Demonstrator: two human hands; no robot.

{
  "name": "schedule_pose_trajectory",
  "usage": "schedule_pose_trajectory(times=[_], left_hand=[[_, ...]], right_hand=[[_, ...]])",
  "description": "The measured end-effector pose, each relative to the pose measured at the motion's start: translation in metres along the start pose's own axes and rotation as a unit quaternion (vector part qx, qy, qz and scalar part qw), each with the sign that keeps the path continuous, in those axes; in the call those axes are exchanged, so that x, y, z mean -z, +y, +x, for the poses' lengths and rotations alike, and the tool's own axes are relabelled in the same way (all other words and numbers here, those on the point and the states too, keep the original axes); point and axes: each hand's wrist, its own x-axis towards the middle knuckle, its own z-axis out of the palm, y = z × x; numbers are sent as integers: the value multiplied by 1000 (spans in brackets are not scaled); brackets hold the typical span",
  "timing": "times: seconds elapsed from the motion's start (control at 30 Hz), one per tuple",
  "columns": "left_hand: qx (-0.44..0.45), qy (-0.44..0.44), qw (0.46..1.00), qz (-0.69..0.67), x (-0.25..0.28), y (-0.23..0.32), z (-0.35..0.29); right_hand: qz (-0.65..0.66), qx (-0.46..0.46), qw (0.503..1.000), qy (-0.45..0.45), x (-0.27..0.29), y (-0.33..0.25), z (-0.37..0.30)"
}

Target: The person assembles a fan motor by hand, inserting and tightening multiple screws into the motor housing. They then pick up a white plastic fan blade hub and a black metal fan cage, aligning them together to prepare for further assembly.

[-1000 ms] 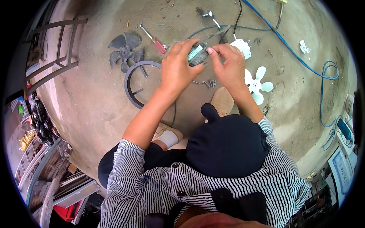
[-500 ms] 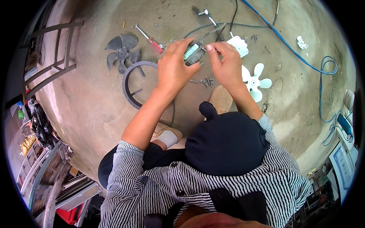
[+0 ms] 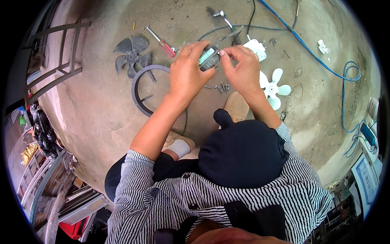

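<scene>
A small dark fan motor (image 3: pixel 210 61) with a light green label is gripped between the fingers and thumb of my left hand (image 3: pixel 185 73). My right hand (image 3: pixel 243 70) is at the motor's right end, thumb and forefinger pinched together by its shaft. Whatever lies between those fingertips is too small to make out. Below the motor, several screws (image 3: pixel 222 87) lie on the floor. A white five-bladed fan blade (image 3: pixel 271 89) rests to the right of my right wrist, and a dark round frame ring (image 3: pixel 135 90) sits left of my left forearm.
Farther left lie a dark grey fan blade (image 3: pixel 131 57) and a red-handled screwdriver (image 3: pixel 165 48). A ratchet wrench (image 3: pixel 226 19) and a white power adapter (image 3: pixel 256 49) are beyond my hands. A blue cable (image 3: pixel 302 42) crosses the right side. Metal racks (image 3: pixel 61 53) stand at left.
Both hands stay around the motor, with only a slight shift of my right fingers at its end. The whole view has moved very slightly.
</scene>
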Motion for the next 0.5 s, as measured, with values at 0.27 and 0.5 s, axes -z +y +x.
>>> schedule_pose_trajectory(times=[0.27, 0.5], left_hand=[[-1, 2, 1000, 1, -2, 0, 0], [-10, 7, 1000, 4, -1, -2, 0]], right_hand=[[19, -11, 1000, -8, 3, -3, 0], [29, -14, 999, -6, 5, -7, 1]])
